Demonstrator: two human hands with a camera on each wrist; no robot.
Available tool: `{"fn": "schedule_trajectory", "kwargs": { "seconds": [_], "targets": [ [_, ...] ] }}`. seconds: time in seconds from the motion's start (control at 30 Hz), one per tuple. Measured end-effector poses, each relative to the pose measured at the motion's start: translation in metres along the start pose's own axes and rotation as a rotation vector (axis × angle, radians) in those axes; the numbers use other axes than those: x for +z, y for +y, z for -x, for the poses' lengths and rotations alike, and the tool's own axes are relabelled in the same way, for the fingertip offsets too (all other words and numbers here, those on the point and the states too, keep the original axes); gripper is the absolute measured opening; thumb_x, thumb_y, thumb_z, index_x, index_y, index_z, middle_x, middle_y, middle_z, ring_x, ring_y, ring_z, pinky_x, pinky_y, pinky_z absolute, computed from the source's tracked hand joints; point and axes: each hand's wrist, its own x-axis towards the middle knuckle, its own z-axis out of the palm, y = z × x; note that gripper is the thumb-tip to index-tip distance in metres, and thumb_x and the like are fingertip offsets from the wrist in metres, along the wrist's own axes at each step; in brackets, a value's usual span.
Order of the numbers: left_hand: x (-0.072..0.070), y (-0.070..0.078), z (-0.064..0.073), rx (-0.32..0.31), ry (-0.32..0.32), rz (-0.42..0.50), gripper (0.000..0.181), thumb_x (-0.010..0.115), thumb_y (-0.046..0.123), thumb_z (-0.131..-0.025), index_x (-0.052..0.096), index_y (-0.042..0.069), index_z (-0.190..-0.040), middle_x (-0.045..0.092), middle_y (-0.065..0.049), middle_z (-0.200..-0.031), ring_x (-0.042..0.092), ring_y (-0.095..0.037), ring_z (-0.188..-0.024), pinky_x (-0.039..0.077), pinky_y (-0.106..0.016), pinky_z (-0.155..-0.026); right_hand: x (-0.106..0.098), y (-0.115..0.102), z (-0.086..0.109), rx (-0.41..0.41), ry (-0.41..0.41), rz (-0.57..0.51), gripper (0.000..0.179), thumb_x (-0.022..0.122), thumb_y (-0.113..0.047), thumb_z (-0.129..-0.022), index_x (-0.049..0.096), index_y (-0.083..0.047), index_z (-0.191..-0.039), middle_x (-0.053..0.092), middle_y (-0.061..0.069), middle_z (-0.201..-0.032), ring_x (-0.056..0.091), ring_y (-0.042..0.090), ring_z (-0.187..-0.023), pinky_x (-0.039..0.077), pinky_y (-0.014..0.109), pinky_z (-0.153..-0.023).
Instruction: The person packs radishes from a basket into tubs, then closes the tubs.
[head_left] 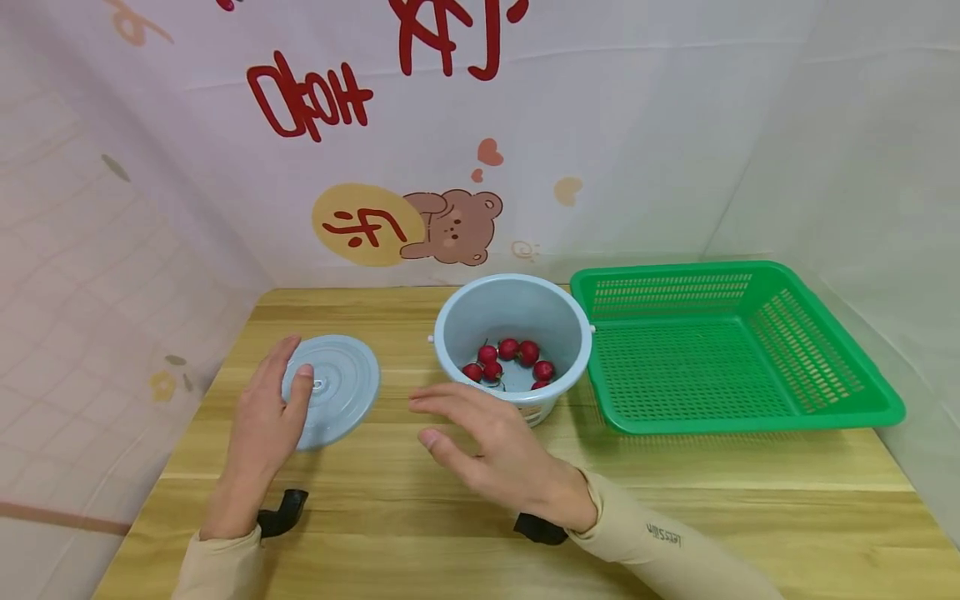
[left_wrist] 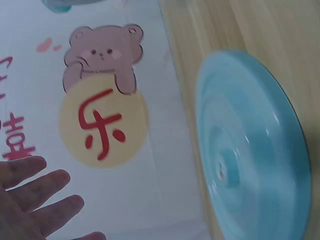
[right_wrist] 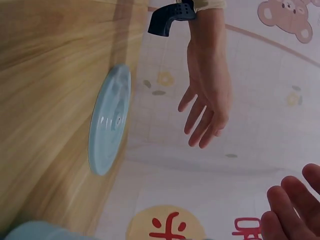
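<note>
A round light-blue lid (head_left: 341,392) with a small center knob lies on the table at the left. My left hand (head_left: 262,417) is above its left side, fingers extended and gripping nothing; the right wrist view shows that hand (right_wrist: 209,95) raised off the lid (right_wrist: 111,120). In front of a light-blue bucket (head_left: 514,287) hovers my right hand (head_left: 498,450), its fingers loosely spread with nothing in them. Several red radishes (head_left: 528,353) lie at the bottom of the bucket. The right hand overlaps the bucket's lower front in the head view.
A green perforated plastic basket (head_left: 697,367) stands right of the bucket on the wooden table (head_left: 390,517). White cloth with red characters and a cartoon bear (head_left: 457,225) hangs behind the table. Black wrist mounts (head_left: 283,512) show beside the sleeves.
</note>
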Motion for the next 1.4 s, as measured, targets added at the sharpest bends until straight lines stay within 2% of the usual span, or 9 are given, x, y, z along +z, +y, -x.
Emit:
{"fn": "schedule_trajectory", "kwargs": {
  "seconds": [0.17,0.33,0.47,0.63,0.77,0.93,1.07,1.23,1.4],
  "targets": [
    [-0.010,-0.022,0.000,-0.052,-0.026,-0.028,0.055,0.043,0.031,-0.110,0.041,0.003,-0.157,0.042,-0.026,-0.157,0.040,-0.054,-0.139,0.035,-0.070,-0.107,0.013,0.001,-0.004,0.046,-0.053,0.024,0.034,0.056,-0.025,-0.106,0.067,-0.009,-0.134,0.064,0.005,-0.139,0.058,0.014,-0.132,0.045,0.029,-0.110],
    [-0.022,-0.040,0.000,-0.115,-0.055,-0.049,0.057,0.039,0.033,-0.111,0.037,0.003,-0.159,0.041,-0.029,-0.157,0.042,-0.059,-0.134,0.036,-0.073,-0.102,0.029,0.006,-0.010,0.143,-0.095,0.031,0.037,0.056,-0.030,-0.106,0.067,-0.010,-0.135,0.062,0.002,-0.143,0.054,0.011,-0.135,0.045,0.029,-0.111],
    [-0.028,-0.054,-0.002,-0.130,-0.068,-0.075,0.059,0.039,0.034,-0.111,0.036,0.000,-0.158,0.040,-0.032,-0.156,0.042,-0.060,-0.132,0.033,-0.075,-0.103,0.041,0.012,-0.015,0.230,-0.144,0.017,0.040,0.055,-0.033,-0.106,0.064,-0.010,-0.138,0.059,0.002,-0.147,0.051,0.012,-0.138,0.043,0.032,-0.113],
    [-0.033,-0.071,-0.004,-0.171,-0.118,-0.094,0.062,0.037,0.036,-0.111,0.033,-0.001,-0.159,0.035,-0.033,-0.158,0.038,-0.064,-0.133,0.030,-0.076,-0.105,0.055,0.024,-0.022,0.305,-0.210,0.041,0.044,0.053,-0.036,-0.106,0.061,-0.012,-0.142,0.056,0.003,-0.150,0.050,0.013,-0.139,0.043,0.032,-0.113],
    [-0.034,-0.082,-0.003,-0.194,-0.150,-0.103,0.063,0.036,0.037,-0.111,0.033,-0.005,-0.158,0.035,-0.035,-0.157,0.040,-0.063,-0.131,0.032,-0.076,-0.104,0.068,0.034,-0.029,0.348,-0.271,0.059,0.047,0.052,-0.037,-0.107,0.059,-0.009,-0.144,0.056,0.006,-0.149,0.051,0.015,-0.139,0.042,0.031,-0.114],
    [-0.032,-0.093,-0.003,-0.220,-0.207,-0.122,0.067,0.036,0.039,-0.111,0.031,-0.009,-0.157,0.036,-0.039,-0.154,0.042,-0.063,-0.129,0.033,-0.075,-0.102,0.082,0.045,-0.037,0.433,-0.305,0.032,0.049,0.053,-0.038,-0.106,0.058,-0.008,-0.144,0.058,0.006,-0.147,0.052,0.016,-0.139,0.042,0.032,-0.114],
    [-0.029,-0.100,-0.005,-0.218,-0.254,-0.142,0.068,0.036,0.038,-0.111,0.031,-0.013,-0.155,0.037,-0.042,-0.151,0.040,-0.063,-0.130,0.034,-0.076,-0.101,0.094,0.056,-0.043,0.493,-0.304,0.020,0.051,0.052,-0.040,-0.106,0.057,-0.007,-0.145,0.060,0.005,-0.146,0.052,0.016,-0.139,0.042,0.032,-0.114],
    [-0.024,-0.108,-0.009,-0.206,-0.291,-0.179,0.067,0.038,0.034,-0.111,0.033,-0.019,-0.151,0.040,-0.045,-0.147,0.038,-0.063,-0.133,0.034,-0.074,-0.105,0.110,0.068,-0.049,0.531,-0.288,0.022,0.052,0.053,-0.038,-0.105,0.058,-0.004,-0.144,0.061,0.009,-0.144,0.053,0.019,-0.138,0.042,0.033,-0.114],
    [-0.022,-0.115,-0.010,-0.257,-0.354,-0.212,0.072,0.035,0.039,-0.110,0.031,-0.020,-0.151,0.040,-0.046,-0.145,0.039,-0.063,-0.132,0.036,-0.073,-0.105,0.121,0.077,-0.053,0.573,-0.274,0.030,0.053,0.054,-0.035,-0.104,0.057,0.000,-0.144,0.061,0.014,-0.144,0.054,0.022,-0.137,0.043,0.034,-0.114]
  ]
}}
